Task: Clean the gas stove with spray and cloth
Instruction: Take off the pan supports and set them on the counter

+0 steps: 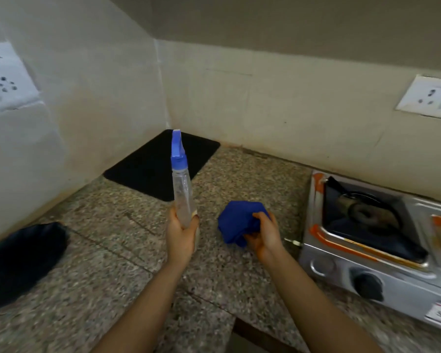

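Gripping the spray bottle (182,197) upright in my left hand (181,233), fingers curled round its lower body, I bunch the blue cloth (239,222) in my right hand (262,238) just beside it at three o'clock. The gas stove (341,266) sits on the granite counter (112,263) at four o'clock, apart from both hands, orange marks along its steel top. By my reading nothing is sprayed or wiped yet; the whole cleaning lies ahead.
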